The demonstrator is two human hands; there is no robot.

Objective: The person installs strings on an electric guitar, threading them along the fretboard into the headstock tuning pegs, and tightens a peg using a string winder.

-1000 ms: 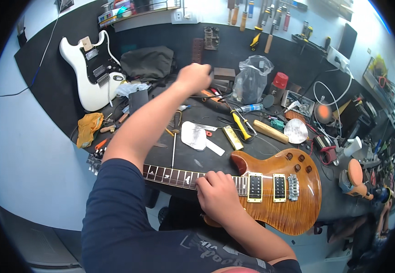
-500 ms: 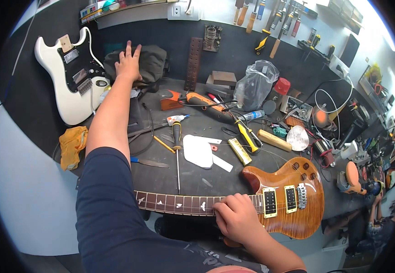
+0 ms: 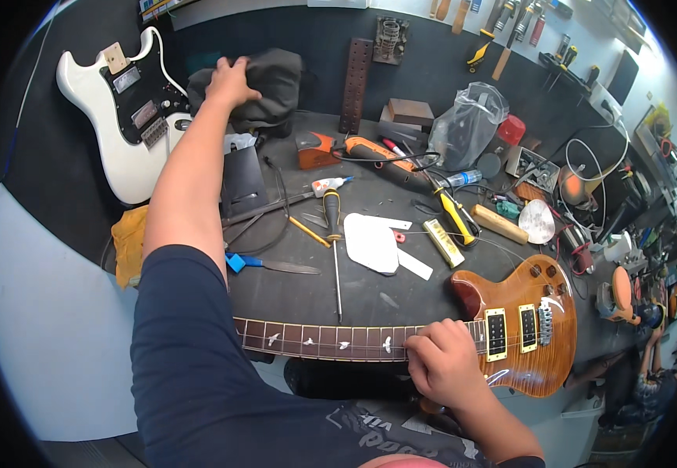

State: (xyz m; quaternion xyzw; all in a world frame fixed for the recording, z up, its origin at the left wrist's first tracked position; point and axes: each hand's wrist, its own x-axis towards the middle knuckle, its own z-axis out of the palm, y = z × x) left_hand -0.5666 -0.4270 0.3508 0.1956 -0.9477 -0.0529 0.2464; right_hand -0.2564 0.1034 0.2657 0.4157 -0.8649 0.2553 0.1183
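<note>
Head view shows left fingers (image 3: pixel 241 65) spread over dark cloth (image 3: pixel 280 82), right fingers (image 3: pixel 437 334) curled on guitar neck (image 3: pixel 331 342).

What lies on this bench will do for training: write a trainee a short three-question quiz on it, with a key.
1. Which hand lies on the fretboard of the amber flame-top electric guitar, and where is the other?
2. True or false: the white electric guitar body has a neck fitted.
3. Fill in: a black-and-yellow ____ lies between the blue-handled blade and the rounded white plate.

Key
1. The right hand; the left hand is at the dark cloth bundle.
2. False; the bare wood of its neck pocket shows.
3. Screwdriver.
</note>
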